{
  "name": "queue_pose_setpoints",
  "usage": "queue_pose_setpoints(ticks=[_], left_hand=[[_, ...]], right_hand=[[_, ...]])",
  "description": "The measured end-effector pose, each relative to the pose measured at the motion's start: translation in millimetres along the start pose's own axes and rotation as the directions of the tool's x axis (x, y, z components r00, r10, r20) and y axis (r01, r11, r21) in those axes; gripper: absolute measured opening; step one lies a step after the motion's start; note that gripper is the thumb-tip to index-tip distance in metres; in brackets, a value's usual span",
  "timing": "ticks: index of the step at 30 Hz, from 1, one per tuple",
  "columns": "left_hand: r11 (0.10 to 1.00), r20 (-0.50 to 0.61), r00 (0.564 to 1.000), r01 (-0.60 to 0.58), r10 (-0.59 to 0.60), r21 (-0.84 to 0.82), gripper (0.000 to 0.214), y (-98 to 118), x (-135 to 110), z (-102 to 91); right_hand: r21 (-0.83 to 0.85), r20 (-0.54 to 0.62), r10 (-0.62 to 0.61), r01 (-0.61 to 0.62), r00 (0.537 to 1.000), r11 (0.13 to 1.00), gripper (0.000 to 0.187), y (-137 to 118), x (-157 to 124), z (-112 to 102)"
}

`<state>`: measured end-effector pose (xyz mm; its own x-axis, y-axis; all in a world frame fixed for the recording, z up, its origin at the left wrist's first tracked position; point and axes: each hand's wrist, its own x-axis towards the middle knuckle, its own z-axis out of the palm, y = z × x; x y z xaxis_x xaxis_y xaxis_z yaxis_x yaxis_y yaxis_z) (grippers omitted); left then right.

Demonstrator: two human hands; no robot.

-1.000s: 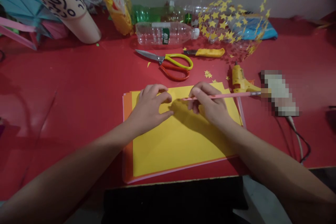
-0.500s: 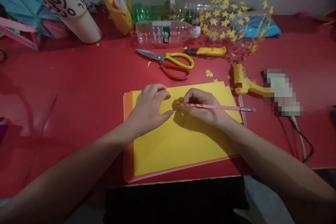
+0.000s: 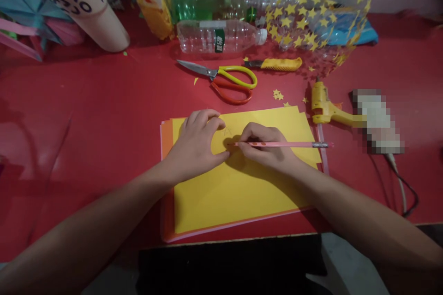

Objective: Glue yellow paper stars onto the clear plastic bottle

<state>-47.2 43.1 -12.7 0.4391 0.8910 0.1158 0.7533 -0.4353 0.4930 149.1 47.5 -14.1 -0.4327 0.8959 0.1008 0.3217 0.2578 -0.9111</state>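
A yellow sheet of paper (image 3: 221,198) lies on top of orange and pink sheets at the table's front edge. My right hand (image 3: 265,147) grips a pink pencil (image 3: 294,144), its tip at the yellow paper and its eraser end pointing right. Small faint pencil lines (image 3: 226,131) show on the paper just above the tip. On the sheet's upper left rests my left hand (image 3: 197,143), fingers curved and apart, thumb stretched toward the pencil tip. Nothing is held in it.
Behind the paper lie scissors (image 3: 221,78), a yellow utility knife (image 3: 277,64) and small yellow stars (image 3: 277,95). A yellow glue gun (image 3: 321,103) is to the right. A clear plastic bottle (image 3: 221,38), a star-covered clear piece (image 3: 304,23) and a white tumbler (image 3: 110,32) stand or lie farther back.
My right hand and the pencil tip have moved slightly down the paper, uncovering the pencil lines. My left hand has stayed in place. The view has shifted a little.
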Motion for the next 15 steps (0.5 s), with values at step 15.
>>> queue_pose_setpoints(ticks=[15], left_hand=[[1.0, 0.0, 1.0, 0.011, -0.011, -0.011, 0.033, 0.5, 0.9, -0.8]], right_hand=[[-0.009, 0.044, 0.036, -0.036, 0.998, 0.999, 0.013, -0.7, 1.7, -0.1]])
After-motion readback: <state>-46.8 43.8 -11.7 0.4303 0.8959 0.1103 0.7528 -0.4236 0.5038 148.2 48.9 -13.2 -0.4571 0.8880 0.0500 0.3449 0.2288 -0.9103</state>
